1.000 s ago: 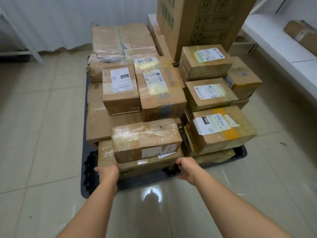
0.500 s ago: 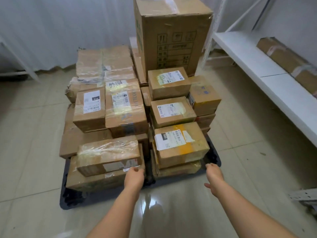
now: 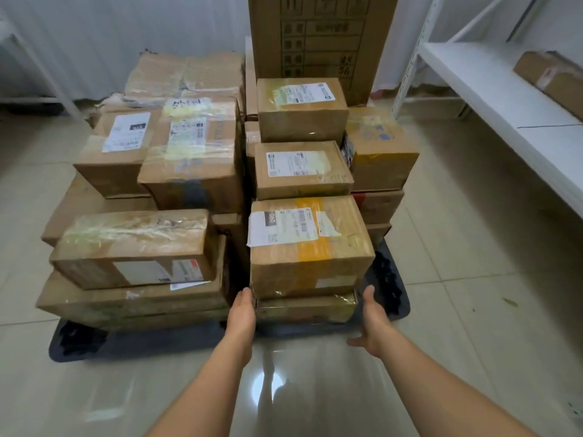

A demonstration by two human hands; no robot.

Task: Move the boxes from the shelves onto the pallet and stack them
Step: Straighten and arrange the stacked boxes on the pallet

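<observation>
Taped brown cardboard boxes, creased and glossy with clear wrap, stand stacked on a dark plastic pallet [image 3: 396, 298] on a shiny beige tiled floor [image 3: 473, 310]. At lower centre of the frame, a box with an orange tape band [image 3: 310, 247] and a white shipping label sits atop a flat box [image 3: 306, 309] at the pallet's near edge. The left hand [image 3: 243, 313], fingers straight, touches that pair's left corner; the right hand [image 3: 372, 320], spread wide and holding nothing, hovers just beside the flat box's right end. To the left, a long plastic-wrapped box [image 3: 135, 247] rests on a wider one. A tall printed carton [image 3: 318, 42] rises at upper centre. At upper right, a white metal shelf [image 3: 492, 89] carries one more box [image 3: 552, 77].
</observation>
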